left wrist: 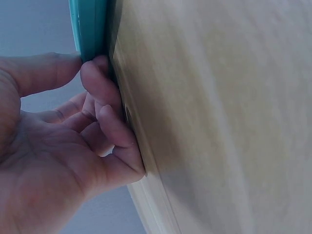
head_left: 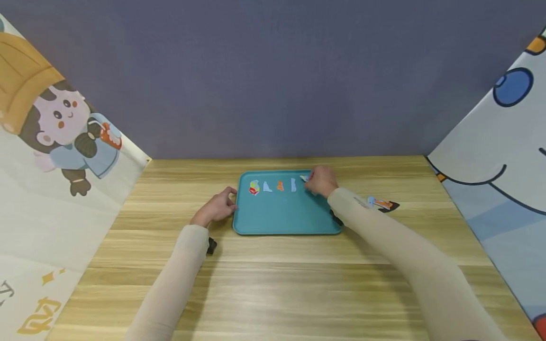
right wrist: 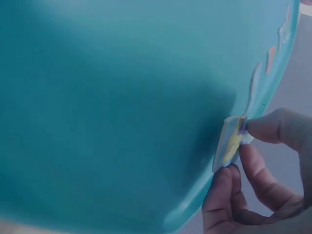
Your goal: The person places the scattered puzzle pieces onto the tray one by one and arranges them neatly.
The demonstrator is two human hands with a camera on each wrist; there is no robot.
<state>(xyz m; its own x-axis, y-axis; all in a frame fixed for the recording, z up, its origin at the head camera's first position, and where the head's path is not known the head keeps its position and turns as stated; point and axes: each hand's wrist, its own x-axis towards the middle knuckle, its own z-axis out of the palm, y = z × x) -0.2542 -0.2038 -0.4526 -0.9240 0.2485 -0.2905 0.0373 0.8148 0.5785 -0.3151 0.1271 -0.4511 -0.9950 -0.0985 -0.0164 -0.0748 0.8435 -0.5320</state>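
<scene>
A teal tray (head_left: 286, 220) lies on the wooden table, with several flat, irregular puzzle-like pieces in a row along its back part. My left hand (head_left: 218, 207) is at the tray's left edge; in the left wrist view its thumb (left wrist: 51, 73) and curled index finger pinch the rim. At the tray's back right, my right hand (head_left: 321, 181) holds a pale blue and yellow piece (right wrist: 230, 142) between thumb and fingers, tilted close over the tray. From left, the row has a red-yellow piece (head_left: 254, 187), a pale one (head_left: 267, 187), an orange one (head_left: 279, 185) and a pale strip (head_left: 293, 184).
Right of the tray, beyond the right forearm, more pieces in orange, blue and black (head_left: 384, 204) lie overlapping on the table (head_left: 273, 284). A grey-blue panel (head_left: 273, 80) stands behind the table, with printed cartoon panels on both sides.
</scene>
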